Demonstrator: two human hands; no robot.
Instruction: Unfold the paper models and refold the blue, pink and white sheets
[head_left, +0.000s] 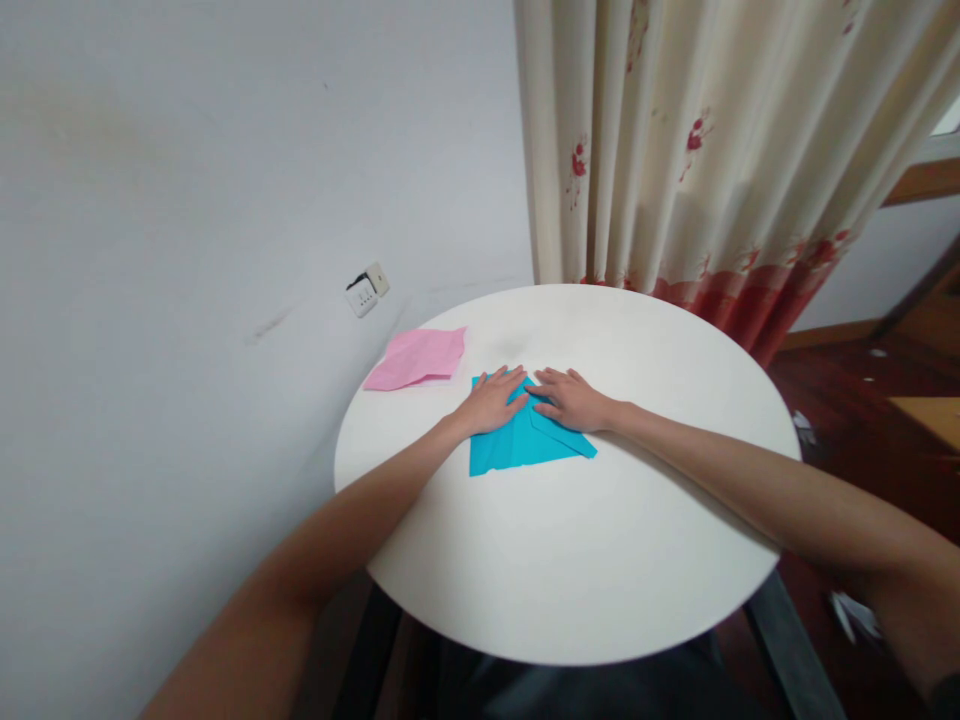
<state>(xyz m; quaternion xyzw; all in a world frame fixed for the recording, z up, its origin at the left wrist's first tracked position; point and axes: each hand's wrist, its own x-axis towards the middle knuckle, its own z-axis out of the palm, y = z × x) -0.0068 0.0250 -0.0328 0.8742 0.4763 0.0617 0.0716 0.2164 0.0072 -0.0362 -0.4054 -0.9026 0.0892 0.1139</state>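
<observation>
A sheet of blue paper (pixel 510 448) lies flat on the white round table, its right upper corner folded over into a slanted flap. My left hand (pixel 493 400) rests on the upper left part of the sheet, palm down with fingers stretched out. On the folded right side lies my right hand (pixel 574 398), its fingers spread and pointing left toward the top of the fold. The two hands are close together but apart. Parts of the paper's upper edge are hidden under them.
Pink paper (pixel 418 358) lies at the table's back left, near the wall with a power socket (pixel 362 296). The round table (pixel 585 560) has its edge close to my body. A flowered curtain (pixel 675 150) hangs behind it. White scraps (pixel 856 615) are on the dark floor at right.
</observation>
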